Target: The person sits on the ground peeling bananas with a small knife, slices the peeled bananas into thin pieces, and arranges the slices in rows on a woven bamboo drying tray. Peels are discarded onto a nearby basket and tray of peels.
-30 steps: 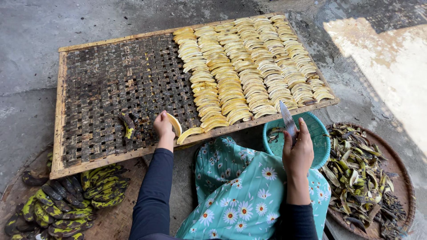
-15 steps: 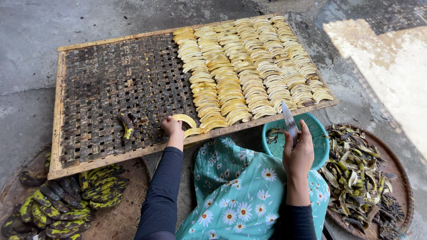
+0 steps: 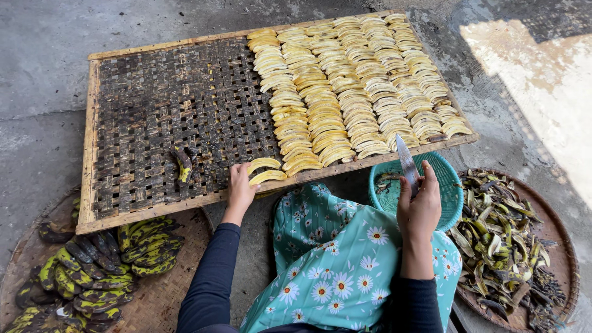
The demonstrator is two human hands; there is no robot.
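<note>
Far left, on a round woven mat (image 3: 166,302) on the floor: bunches of unpeeled bananas (image 3: 92,271), green-yellow with black blotches, off the near-left corner of my drying rack (image 3: 92,154).

Rack, left half: dark bare lattice, one stray peel scrap (image 3: 183,166) near the near edge.

My left hand (image 3: 239,188): fingers spread flat at the rack's near edge, pressing down two peeled banana slices (image 3: 265,170). Their long axes run left to right, curved backs up, matching the rows so they pack tightly.

Rack, right half: rows of yellow banana slices (image 3: 351,86), overlapped like shingles, probably to save room.

My right hand (image 3: 419,206): closed round a knife (image 3: 406,161), blade pointing up and away from me, over the teal plastic basket (image 3: 453,197), held clear of my lap.

Far right: a round tray (image 3: 558,234) heaped with discarded peels (image 3: 499,240).
</note>
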